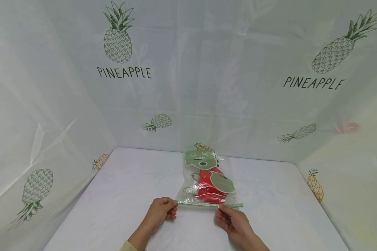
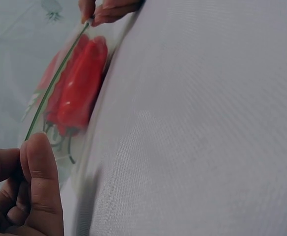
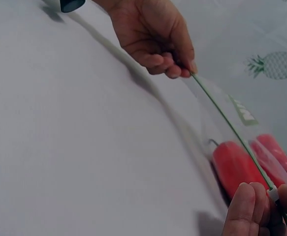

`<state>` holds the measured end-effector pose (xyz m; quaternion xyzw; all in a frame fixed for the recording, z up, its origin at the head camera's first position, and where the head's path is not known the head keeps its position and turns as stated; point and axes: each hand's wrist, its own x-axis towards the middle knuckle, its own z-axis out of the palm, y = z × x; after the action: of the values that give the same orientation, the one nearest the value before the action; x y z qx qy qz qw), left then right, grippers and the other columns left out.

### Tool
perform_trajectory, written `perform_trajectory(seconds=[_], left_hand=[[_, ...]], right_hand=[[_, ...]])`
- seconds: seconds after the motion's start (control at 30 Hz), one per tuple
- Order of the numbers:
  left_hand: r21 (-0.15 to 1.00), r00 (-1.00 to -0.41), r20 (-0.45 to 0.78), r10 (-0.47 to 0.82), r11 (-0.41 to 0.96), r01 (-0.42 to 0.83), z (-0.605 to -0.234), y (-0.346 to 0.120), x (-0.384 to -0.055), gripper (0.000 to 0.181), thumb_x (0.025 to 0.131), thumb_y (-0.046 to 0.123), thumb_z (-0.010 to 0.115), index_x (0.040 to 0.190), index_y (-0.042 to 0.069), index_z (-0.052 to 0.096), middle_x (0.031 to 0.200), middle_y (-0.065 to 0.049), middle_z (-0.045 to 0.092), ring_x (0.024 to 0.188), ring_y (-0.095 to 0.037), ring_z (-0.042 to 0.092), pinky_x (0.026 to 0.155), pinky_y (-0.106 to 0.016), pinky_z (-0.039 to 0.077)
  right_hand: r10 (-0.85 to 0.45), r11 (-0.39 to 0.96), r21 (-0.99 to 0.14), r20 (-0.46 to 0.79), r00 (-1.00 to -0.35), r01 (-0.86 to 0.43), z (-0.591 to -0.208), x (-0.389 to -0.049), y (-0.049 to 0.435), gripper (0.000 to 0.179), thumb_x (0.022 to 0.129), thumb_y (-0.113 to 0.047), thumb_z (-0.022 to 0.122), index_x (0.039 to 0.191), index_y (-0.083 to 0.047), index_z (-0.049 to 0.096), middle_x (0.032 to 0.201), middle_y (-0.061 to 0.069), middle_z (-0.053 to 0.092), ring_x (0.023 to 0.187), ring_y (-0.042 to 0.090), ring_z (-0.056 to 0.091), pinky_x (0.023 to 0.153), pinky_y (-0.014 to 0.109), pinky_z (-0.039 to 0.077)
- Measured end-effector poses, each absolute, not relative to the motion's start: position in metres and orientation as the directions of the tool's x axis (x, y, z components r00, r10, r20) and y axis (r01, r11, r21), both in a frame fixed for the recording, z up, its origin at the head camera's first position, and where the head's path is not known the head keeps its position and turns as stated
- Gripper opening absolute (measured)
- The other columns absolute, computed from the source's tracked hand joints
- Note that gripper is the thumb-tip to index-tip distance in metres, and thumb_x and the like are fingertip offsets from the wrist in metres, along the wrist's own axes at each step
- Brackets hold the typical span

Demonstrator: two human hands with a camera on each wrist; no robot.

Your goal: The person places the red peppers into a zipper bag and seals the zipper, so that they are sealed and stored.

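Observation:
A clear zip bag [image 1: 207, 160] with green cartoon prints lies on the white table, its green zip strip toward me. Inside are red peppers [image 2: 79, 88] with thin green stems. My left hand [image 1: 161, 211] pinches the left end of the zip strip between thumb and forefinger. Toward the strip's right end, my right hand [image 1: 235, 221] pinches the small white slider [image 3: 273, 193]. Between the two hands the strip runs straight, raised over the cloth in the wrist views. Part of the bag's right end is covered by the right fingers.
White cloth covers the table [image 1: 128, 181]. Pale curtains [image 1: 207, 87] printed with pineapples stand behind it and on both sides. Behind the right curtain shows a blurred red shape [image 1: 348, 127]. A dark band end [image 3: 73, 5] sits near the left wrist.

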<state>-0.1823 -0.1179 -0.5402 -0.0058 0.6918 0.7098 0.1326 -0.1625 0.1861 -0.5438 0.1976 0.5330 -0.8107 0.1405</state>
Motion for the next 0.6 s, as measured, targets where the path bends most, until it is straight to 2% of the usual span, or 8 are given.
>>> perform_trajectory(seconds=[0.43, 0.6], left_hand=[[0.981, -0.974, -0.193, 0.116, 0.005, -0.193, -0.541, -0.123, -0.188, 0.028, 0.103, 0.016, 0.067, 0.104, -0.012, 0.068, 0.086, -0.007, 0.069, 0.074, -0.012, 0.066, 0.067, -0.027, 0.064], [0.980, -0.975, -0.199, 0.103, 0.013, -0.199, -0.539, -0.126, -0.190, 0.027, 0.103, 0.015, 0.068, 0.104, -0.012, 0.069, 0.086, -0.006, 0.070, 0.074, -0.011, 0.066, 0.067, -0.027, 0.064]], right_hand=[[0.082, -0.412, -0.820, -0.469, -0.879, 0.399, -0.542, -0.161, 0.225, 0.012, 0.102, -0.012, 0.069, 0.098, -0.002, 0.075, 0.088, 0.006, 0.075, 0.083, 0.012, 0.072, 0.082, 0.030, 0.064], [0.135, -0.402, -0.831, -0.468, -0.873, 0.383, -0.541, -0.160, 0.236, 0.013, 0.101, -0.012, 0.069, 0.101, -0.001, 0.075, 0.089, 0.006, 0.075, 0.083, 0.013, 0.072, 0.081, 0.029, 0.064]])
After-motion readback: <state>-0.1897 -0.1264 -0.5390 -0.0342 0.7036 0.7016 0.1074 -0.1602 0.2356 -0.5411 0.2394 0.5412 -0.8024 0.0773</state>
